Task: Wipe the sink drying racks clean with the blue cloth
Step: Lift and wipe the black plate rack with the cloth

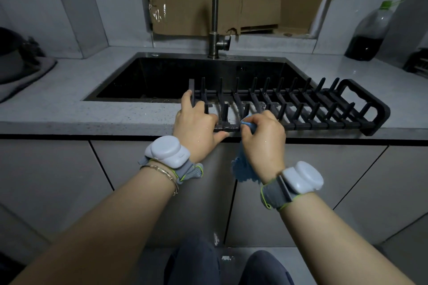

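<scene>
Wiping is underway: the left hand [196,120] grips the near-left end of the black plastic pegged drying rack [301,111] spanning the sink's front edge, the right hand [262,136] pinches the blue cloth [243,169] against the front rail, and the next stroke likely needs rightward travel along it.

1. Your view is dim and grey-blue throughout; the countertop [104,113] is the brightest broad surface.
2. The sink [162,81] basin falls almost to black, hiding its detail from you.
3. The drying rack [310,125] reads as a dark silhouette, and the blue cloth [243,169] is the only strong colour.
4. Small wet glints show on your left hand [196,127] and right hand [264,139].
5. Wide-angle distortion bows the counter edge and tilts the bottle [370,30] at the right.
6. Your forearms look soft near the bottom edge.
</scene>
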Tool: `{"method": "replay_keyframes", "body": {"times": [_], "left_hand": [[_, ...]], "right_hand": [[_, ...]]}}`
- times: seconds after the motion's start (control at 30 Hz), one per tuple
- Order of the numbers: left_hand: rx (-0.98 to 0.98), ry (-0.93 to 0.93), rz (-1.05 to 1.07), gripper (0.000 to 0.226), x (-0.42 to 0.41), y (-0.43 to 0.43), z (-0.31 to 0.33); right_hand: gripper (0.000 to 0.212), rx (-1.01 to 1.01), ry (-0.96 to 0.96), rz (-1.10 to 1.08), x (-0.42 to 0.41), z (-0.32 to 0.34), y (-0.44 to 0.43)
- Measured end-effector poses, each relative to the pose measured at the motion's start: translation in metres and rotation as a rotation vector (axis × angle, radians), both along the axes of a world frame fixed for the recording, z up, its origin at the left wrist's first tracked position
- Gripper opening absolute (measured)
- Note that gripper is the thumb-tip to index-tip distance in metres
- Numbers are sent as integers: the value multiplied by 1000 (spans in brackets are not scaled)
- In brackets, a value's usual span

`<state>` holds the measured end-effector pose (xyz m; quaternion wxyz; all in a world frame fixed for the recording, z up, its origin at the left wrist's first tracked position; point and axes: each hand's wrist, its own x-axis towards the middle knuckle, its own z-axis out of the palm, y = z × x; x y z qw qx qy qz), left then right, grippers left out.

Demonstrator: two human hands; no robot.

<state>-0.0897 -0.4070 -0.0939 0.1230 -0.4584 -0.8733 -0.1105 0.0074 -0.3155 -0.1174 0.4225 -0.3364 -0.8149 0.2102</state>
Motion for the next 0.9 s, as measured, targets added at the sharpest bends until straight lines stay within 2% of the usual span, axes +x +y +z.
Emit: {"method": "replay_keyframes", "body": {"times": [0.17,0.37,0.57,0.7,0.9], "left_hand": [[23,-5,-8,50,-1,-1,-3],[9,-10,-21,50,-1,-1,-2],[-15,-27,-9,49,0,-2,1],[-13,-19,-9,49,0,-2,2],[3,-9,-11,47,0,-1,-1]], "right_hand": [[11,-21,22,19,3,-2,5],[8,-190,144,-37,4,-3,6],[25,-302,437,-68,11,-2,-2],[24,-128,411,12,6,-18,-11],[31,241,163,142,-3,-35,-13]]}}
